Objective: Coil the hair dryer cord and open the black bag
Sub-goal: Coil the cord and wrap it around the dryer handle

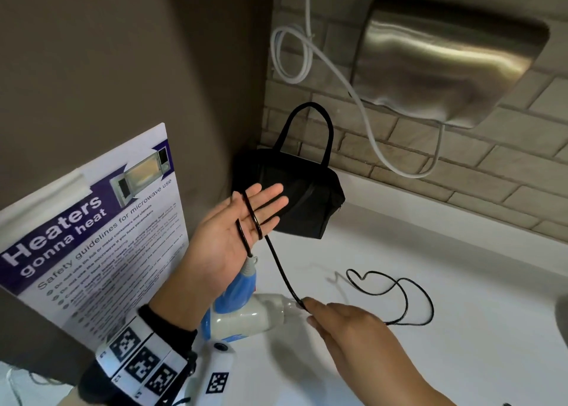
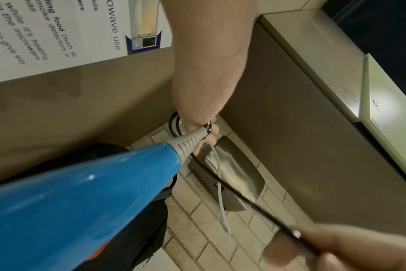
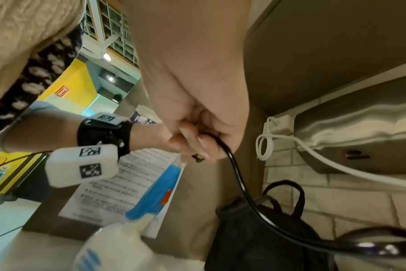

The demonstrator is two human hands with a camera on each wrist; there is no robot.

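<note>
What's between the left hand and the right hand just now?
In the head view, a taut stretch of the black cord runs from the left hand, wrapped around its fingers, to the right hand, crossing above the hair dryer.

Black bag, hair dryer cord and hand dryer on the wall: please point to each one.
black bag (image 1: 310, 203), head view, front side panel.
hair dryer cord (image 1: 284, 275), head view, taut stretch between the hands.
hand dryer (image 1: 445, 58), head view, steel cover.
</note>
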